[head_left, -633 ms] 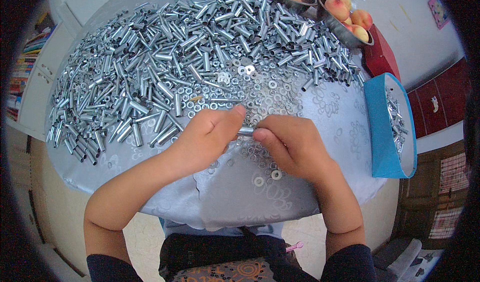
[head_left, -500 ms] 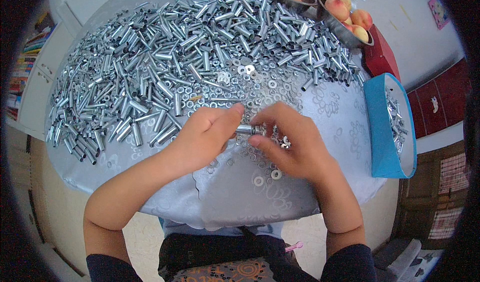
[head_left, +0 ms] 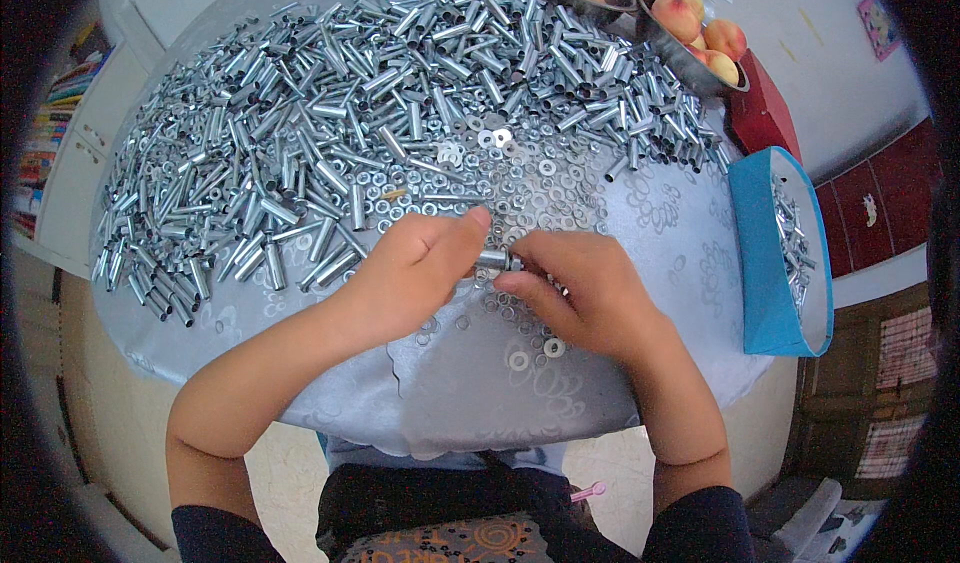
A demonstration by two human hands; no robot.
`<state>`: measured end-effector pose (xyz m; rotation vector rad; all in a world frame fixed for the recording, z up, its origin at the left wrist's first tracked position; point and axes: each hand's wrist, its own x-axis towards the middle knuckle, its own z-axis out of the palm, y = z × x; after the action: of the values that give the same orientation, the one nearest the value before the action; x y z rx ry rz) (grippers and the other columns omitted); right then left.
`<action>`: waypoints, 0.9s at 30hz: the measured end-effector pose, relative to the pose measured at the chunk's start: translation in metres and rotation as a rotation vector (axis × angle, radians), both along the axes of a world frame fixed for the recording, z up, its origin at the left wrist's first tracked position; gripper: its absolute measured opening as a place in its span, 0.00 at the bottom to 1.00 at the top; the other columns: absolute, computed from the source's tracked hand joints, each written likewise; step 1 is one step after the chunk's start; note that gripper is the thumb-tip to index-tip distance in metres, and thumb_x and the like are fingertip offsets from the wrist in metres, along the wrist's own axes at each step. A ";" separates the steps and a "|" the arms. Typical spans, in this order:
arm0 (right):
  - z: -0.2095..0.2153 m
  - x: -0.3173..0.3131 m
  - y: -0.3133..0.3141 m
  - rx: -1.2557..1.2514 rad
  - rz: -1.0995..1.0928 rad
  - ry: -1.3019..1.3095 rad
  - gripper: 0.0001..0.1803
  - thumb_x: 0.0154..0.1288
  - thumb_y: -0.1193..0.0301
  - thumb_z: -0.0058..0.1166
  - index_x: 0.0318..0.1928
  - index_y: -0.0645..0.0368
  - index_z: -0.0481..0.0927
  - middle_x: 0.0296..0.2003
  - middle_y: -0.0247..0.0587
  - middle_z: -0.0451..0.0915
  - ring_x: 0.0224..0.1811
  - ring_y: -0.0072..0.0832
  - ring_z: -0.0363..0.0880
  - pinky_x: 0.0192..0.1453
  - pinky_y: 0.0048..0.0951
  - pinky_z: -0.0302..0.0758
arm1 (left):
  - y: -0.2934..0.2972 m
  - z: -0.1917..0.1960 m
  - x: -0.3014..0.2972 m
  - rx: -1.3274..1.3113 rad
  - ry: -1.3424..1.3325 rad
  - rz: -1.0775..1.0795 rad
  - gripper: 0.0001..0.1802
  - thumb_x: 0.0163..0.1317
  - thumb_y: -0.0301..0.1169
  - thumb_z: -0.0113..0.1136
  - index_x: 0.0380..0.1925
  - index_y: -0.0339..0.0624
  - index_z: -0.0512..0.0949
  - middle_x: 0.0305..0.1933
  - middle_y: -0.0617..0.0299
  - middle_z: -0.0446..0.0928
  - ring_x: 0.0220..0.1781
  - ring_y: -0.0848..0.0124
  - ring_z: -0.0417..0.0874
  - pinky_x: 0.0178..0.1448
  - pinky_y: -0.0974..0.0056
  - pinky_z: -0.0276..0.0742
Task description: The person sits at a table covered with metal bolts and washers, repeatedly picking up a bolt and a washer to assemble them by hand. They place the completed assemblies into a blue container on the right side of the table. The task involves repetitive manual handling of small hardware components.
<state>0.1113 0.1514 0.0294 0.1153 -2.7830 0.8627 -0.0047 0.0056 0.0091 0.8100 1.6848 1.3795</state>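
My left hand (head_left: 425,263) is closed round a short silver metal sleeve (head_left: 492,259), which lies level and points to the right. At the sleeve's right end, the thumb and fingers of my right hand (head_left: 585,288) pinch closed. A small ring-shaped piece seems to sit at that end, but the fingers hide most of it. Flat washers (head_left: 545,168) and hex nuts (head_left: 430,189) lie scattered beyond and beneath my hands. Behind them spreads a broad heap of metal sleeves (head_left: 390,83).
On the right stands a blue fabric bin (head_left: 765,308) with metal parts inside. A bowl of peaches (head_left: 690,68), a second metal bowl (head_left: 610,8) and a red box (head_left: 765,113) are at the back right. A patterned silvery cloth (head_left: 330,388) covers the table.
My right hand's fingers, spread and blurred before, have closed in on the sleeve's right end. The left hand keeps its hold almost unmoved.
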 end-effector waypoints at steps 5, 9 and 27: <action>-0.001 -0.001 -0.001 -0.072 0.015 0.124 0.13 0.57 0.62 0.51 0.36 0.57 0.72 0.24 0.46 0.74 0.27 0.45 0.74 0.30 0.39 0.70 | 0.000 0.002 0.002 -0.020 -0.045 -0.009 0.26 0.65 0.42 0.41 0.11 0.39 0.64 0.12 0.71 0.59 0.16 0.82 0.57 0.19 0.70 0.53; 0.002 0.001 0.004 0.023 0.069 -0.014 0.13 0.57 0.62 0.51 0.37 0.58 0.72 0.27 0.46 0.74 0.29 0.45 0.74 0.31 0.39 0.70 | -0.001 0.000 0.004 0.019 0.021 -0.029 0.26 0.65 0.42 0.40 0.11 0.39 0.64 0.12 0.71 0.59 0.17 0.82 0.56 0.19 0.70 0.53; 0.005 0.003 0.000 -0.142 0.055 -0.060 0.13 0.58 0.64 0.51 0.39 0.59 0.72 0.26 0.46 0.75 0.27 0.43 0.75 0.28 0.36 0.70 | -0.002 0.002 0.003 0.017 0.093 -0.014 0.27 0.65 0.43 0.41 0.11 0.36 0.65 0.12 0.70 0.59 0.17 0.81 0.56 0.20 0.68 0.54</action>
<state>0.1140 0.1516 0.0344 0.1444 -2.7738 1.0912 -0.0021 0.0036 0.0112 0.9063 1.7377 1.3668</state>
